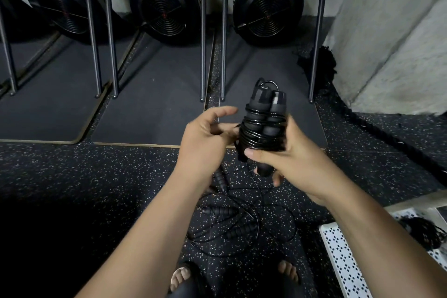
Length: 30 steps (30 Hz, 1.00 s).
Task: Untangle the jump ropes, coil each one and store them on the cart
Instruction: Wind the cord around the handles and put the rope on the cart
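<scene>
Black coiled jump rope (262, 128), its cord wound round two paired handles, stands upright at frame centre. The right hand (297, 159) grips it, thumb across the lower coils. The left hand (205, 135) sits just beside its left side, fingers curled; whether it pinches cord cannot be told. Tangled jump ropes (232, 225) lie below on the speckled floor (96, 176). At lower right, the white perforated cart (338, 249) carries another rope bundle (425, 232).

Mid-frame, my right hand (297, 164) holds the wound jump rope (262, 128), my left hand (205, 143) just left of it. Below them, tangled ropes (239, 222) lie on the floor (96, 176). The cart (343, 254) sits lower right; 3 fan wheels (167, 9) stand across the top.
</scene>
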Each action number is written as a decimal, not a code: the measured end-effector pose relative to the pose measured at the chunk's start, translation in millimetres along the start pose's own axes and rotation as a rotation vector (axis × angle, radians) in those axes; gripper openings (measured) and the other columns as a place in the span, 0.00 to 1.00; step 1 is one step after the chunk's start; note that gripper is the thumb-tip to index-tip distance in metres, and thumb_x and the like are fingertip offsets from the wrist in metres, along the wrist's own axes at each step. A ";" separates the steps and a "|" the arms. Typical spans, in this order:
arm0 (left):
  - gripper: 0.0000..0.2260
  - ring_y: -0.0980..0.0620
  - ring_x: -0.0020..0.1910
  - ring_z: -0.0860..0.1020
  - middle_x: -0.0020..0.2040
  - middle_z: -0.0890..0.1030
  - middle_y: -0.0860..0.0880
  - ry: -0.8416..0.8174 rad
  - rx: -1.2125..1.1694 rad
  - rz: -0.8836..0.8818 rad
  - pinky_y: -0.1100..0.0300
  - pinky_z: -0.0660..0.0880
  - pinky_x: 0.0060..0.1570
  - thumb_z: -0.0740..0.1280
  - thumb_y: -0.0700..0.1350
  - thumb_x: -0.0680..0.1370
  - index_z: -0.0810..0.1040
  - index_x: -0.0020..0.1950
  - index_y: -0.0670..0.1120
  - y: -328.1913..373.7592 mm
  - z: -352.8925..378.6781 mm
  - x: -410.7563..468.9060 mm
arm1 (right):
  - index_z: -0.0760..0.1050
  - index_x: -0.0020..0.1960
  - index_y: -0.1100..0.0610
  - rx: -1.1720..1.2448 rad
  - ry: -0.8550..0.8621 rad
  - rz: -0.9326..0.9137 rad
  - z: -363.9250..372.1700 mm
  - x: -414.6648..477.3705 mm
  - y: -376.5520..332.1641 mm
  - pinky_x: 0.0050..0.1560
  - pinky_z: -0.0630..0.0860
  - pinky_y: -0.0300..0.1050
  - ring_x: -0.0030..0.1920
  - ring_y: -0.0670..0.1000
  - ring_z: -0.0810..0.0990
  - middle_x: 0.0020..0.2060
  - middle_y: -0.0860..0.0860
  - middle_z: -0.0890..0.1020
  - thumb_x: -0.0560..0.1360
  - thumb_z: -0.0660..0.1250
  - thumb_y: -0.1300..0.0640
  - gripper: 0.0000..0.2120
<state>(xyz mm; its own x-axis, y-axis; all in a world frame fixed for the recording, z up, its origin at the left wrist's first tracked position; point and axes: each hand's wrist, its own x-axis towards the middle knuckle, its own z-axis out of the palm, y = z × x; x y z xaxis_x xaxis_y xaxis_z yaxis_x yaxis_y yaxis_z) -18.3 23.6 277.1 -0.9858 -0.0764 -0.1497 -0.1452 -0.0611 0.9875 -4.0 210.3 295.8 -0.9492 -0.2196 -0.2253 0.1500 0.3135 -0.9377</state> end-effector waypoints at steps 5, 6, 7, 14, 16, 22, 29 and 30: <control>0.16 0.48 0.46 0.86 0.49 0.88 0.39 -0.037 -0.255 -0.071 0.57 0.79 0.51 0.71 0.31 0.80 0.83 0.64 0.46 -1.0 0.5 0.0 | 0.70 0.72 0.45 0.303 -0.196 0.117 -16.4 -4.2 -8.1 0.30 0.71 0.44 0.44 0.55 0.85 0.56 0.51 0.88 0.74 0.78 0.56 0.31; 0.15 0.48 0.44 0.85 0.49 0.88 0.40 -0.040 -0.252 -0.082 0.57 0.79 0.49 0.72 0.33 0.80 0.83 0.64 0.46 -2.3 2.8 -0.7 | 0.70 0.72 0.46 0.333 -0.211 0.129 -17.4 -4.7 -7.9 0.32 0.73 0.45 0.45 0.55 0.85 0.57 0.53 0.88 0.73 0.79 0.53 0.31; 0.15 0.49 0.43 0.85 0.48 0.88 0.40 -0.032 -0.220 -0.085 0.58 0.79 0.48 0.72 0.34 0.80 0.83 0.63 0.47 -3.3 5.4 -1.5 | 0.70 0.72 0.46 0.330 -0.205 0.130 -15.8 -4.3 -5.8 0.38 0.76 0.47 0.49 0.54 0.85 0.58 0.52 0.88 0.72 0.80 0.50 0.33; 0.07 0.52 0.49 0.86 0.48 0.89 0.52 0.036 0.181 0.059 0.58 0.80 0.53 0.70 0.40 0.83 0.87 0.54 0.51 -2.3 10.2 -4.5 | 0.65 0.72 0.51 0.343 -0.034 0.009 3.7 2.3 7.2 0.63 0.82 0.65 0.51 0.57 0.87 0.57 0.51 0.88 0.77 0.77 0.60 0.30; 0.06 0.54 0.48 0.85 0.48 0.89 0.50 0.004 0.157 0.065 0.58 0.79 0.55 0.72 0.42 0.83 0.88 0.55 0.51 2.8 6.6 -3.8 | 0.65 0.71 0.50 0.341 -0.022 -0.024 1.3 2.1 5.2 0.58 0.84 0.63 0.46 0.61 0.86 0.56 0.54 0.88 0.78 0.76 0.60 0.29; 0.17 0.59 0.45 0.84 0.48 0.88 0.52 -0.171 0.077 -0.056 0.66 0.74 0.46 0.75 0.38 0.80 0.82 0.66 0.54 7.5 -1.0 -3.3 | 0.65 0.65 0.49 0.185 0.118 -0.012 -3.4 3.3 6.5 0.34 0.75 0.41 0.38 0.52 0.85 0.48 0.52 0.89 0.79 0.76 0.50 0.23; 0.22 0.50 0.34 0.83 0.43 0.88 0.41 -0.051 -0.366 -0.332 0.64 0.77 0.35 0.69 0.24 0.76 0.79 0.66 0.41 10.3 3.9 -2.3 | 0.65 0.63 0.45 0.049 0.071 0.050 -2.0 2.8 3.2 0.38 0.76 0.45 0.39 0.50 0.87 0.48 0.46 0.89 0.79 0.76 0.47 0.22; 0.21 0.50 0.32 0.83 0.42 0.87 0.41 -0.024 -0.431 -0.379 0.64 0.76 0.32 0.68 0.24 0.76 0.79 0.65 0.40 11.2 4.9 -1.7 | 0.65 0.63 0.46 -0.043 0.112 0.015 0.7 1.9 1.6 0.38 0.78 0.43 0.38 0.49 0.88 0.47 0.45 0.89 0.79 0.76 0.47 0.22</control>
<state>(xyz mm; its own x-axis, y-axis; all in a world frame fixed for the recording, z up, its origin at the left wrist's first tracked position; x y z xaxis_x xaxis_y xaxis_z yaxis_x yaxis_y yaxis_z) -18.7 28.0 288.6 -0.8739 0.0521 -0.4833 -0.4463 -0.4804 0.7550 -5.3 209.7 293.6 -0.9724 -0.1108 -0.2055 0.1543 0.3556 -0.9218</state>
